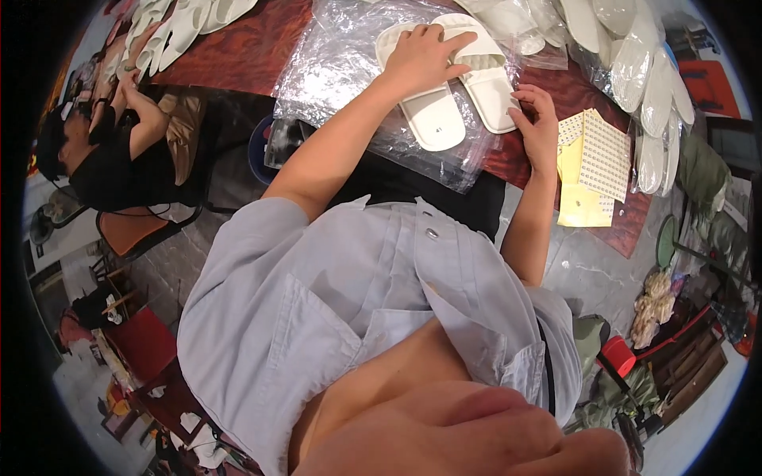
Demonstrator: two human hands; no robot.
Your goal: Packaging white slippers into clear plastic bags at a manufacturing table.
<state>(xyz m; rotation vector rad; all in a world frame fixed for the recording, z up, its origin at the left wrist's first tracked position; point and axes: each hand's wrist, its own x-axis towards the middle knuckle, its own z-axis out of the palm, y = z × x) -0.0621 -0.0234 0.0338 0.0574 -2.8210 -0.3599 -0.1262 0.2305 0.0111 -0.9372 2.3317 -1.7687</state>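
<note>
A pair of white slippers lies side by side on clear plastic bags (333, 71). My left hand (425, 59) rests palm down across the straps, its fingers spread; part of the left slipper (434, 123) is hidden under it. Beside the heel of the right slipper (494, 103), my right hand (537, 127) has its fingers loosely curved and apart, with the fingertips at the slipper's edge. Whether they touch it I cannot tell. Just right of that hand are sheets of small stickers (607, 159), some on yellow backing (583, 205).
More white slippers, bagged in clear plastic (635, 71), are heaped at the right of the red-brown table (230, 59). Loose white slippers (178, 32) lie at the far left, where another person (111, 151) sits. A blue bin (260, 151) stands below the table edge.
</note>
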